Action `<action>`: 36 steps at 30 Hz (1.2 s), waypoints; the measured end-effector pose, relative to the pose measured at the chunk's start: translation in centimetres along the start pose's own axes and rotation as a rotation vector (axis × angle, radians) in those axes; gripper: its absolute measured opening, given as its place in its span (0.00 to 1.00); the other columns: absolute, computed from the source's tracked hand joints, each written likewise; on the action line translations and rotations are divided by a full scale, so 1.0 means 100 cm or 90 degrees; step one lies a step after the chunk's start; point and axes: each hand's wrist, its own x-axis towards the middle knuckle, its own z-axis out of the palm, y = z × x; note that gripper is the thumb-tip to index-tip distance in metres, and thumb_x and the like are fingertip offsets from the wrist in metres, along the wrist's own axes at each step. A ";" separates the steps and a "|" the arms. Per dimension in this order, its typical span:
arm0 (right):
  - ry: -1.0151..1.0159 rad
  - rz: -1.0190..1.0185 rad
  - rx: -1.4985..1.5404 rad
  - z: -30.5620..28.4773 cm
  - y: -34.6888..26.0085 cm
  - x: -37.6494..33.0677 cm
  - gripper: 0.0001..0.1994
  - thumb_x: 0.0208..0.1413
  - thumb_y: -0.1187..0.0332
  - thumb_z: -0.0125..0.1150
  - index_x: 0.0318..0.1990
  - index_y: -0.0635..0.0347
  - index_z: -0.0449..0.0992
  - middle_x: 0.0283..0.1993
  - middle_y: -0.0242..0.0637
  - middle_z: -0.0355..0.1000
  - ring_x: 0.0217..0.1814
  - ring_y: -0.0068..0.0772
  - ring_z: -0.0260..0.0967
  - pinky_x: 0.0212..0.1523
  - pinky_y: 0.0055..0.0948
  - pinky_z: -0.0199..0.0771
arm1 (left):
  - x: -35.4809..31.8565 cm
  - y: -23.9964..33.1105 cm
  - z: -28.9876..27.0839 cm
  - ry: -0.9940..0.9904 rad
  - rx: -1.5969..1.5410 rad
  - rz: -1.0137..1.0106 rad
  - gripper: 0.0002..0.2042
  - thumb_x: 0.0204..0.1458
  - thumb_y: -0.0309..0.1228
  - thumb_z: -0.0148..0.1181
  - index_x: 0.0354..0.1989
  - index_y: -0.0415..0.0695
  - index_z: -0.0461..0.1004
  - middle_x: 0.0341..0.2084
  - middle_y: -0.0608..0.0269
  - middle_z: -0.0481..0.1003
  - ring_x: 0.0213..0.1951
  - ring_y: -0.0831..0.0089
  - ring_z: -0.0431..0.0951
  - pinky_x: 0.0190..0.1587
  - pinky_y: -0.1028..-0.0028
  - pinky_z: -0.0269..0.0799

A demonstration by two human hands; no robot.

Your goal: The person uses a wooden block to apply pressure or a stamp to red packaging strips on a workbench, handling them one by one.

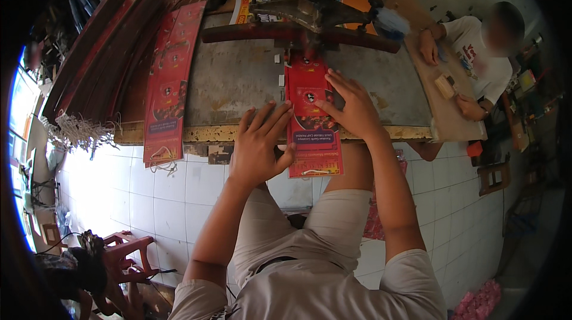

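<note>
A long red printed card strip (316, 132) with a white string loop at its near end lies lengthwise before me, its near part overhanging the table edge. My left hand (259, 141) is open, fingers stretched out, fingertips at the strip's left edge and thumb beside its near part. My right hand (353, 105) is open too, its spread fingers resting along the strip's right side. The strip's far end reaches under a dark metal press (304, 13) with a wide dark red crossbar (235, 32). Whether more strips lie beneath it, I cannot tell.
Similar red strips (170, 82) lie to the left, beside tall piles of strips (98, 58) with dangling strings. Two small white blocks (281, 80) sit on the metal tabletop (232, 82). At right, a co-worker handles a small tan block (445, 86). A red stool (128, 257) stands lower left.
</note>
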 end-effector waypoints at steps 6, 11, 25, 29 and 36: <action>-0.002 0.014 -0.008 -0.001 -0.002 0.000 0.40 0.64 0.43 0.73 0.71 0.68 0.76 0.78 0.49 0.71 0.83 0.49 0.64 0.80 0.47 0.63 | -0.001 -0.001 0.002 -0.006 0.006 -0.002 0.33 0.56 0.43 0.60 0.71 0.45 0.75 0.73 0.61 0.75 0.74 0.50 0.71 0.76 0.43 0.59; -0.008 0.015 -0.006 0.001 -0.002 0.000 0.40 0.64 0.43 0.73 0.71 0.68 0.76 0.78 0.49 0.71 0.83 0.47 0.64 0.82 0.49 0.61 | -0.002 -0.002 0.001 -0.010 0.008 -0.006 0.33 0.55 0.42 0.60 0.71 0.45 0.75 0.73 0.61 0.75 0.74 0.51 0.71 0.76 0.43 0.59; 0.119 0.246 -0.134 -0.071 0.126 -0.030 0.26 0.71 0.57 0.67 0.70 0.62 0.77 0.76 0.52 0.71 0.79 0.58 0.67 0.77 0.49 0.67 | -0.001 -0.003 -0.003 -0.036 0.013 -0.010 0.33 0.56 0.43 0.64 0.71 0.44 0.75 0.75 0.62 0.72 0.75 0.51 0.69 0.76 0.42 0.60; 0.232 0.262 -0.402 -0.138 0.257 -0.084 0.24 0.71 0.66 0.66 0.71 0.59 0.76 0.72 0.54 0.71 0.75 0.63 0.67 0.72 0.54 0.70 | 0.001 0.002 -0.003 -0.047 0.003 -0.018 0.34 0.56 0.45 0.63 0.72 0.45 0.74 0.76 0.63 0.71 0.76 0.51 0.68 0.77 0.42 0.58; 0.192 0.195 -0.289 -0.168 0.288 -0.107 0.23 0.71 0.75 0.63 0.71 0.59 0.73 0.65 0.54 0.75 0.69 0.63 0.72 0.66 0.53 0.74 | 0.001 0.003 -0.004 -0.044 -0.001 -0.017 0.35 0.55 0.44 0.61 0.74 0.47 0.73 0.77 0.65 0.71 0.76 0.50 0.68 0.78 0.41 0.55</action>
